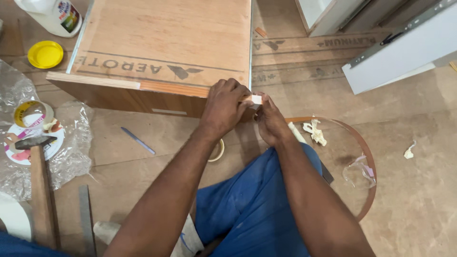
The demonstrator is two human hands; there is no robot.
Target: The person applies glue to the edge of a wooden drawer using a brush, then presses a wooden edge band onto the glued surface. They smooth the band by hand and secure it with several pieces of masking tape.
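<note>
Edge strip, orange-brown, along the front rim of the plywood panel, its loose end at the right corner under both hands. Left hand draped over the corner, fingers curled down and clamped on the strip, apparently to press it flat to the rim. Right hand just beside, fingers pinched together on a small pale block butted against the corner, likely as a rubbing pad. Panel lying flat on the floor, rim toward the knees, within easy reach. Spare strip looping in an arc to the right, with pale scraps inside it. Hammer, tape roll, pen left, well apart; yellow lid and glue bottle beyond. Open floor at the right of the corner.
</note>
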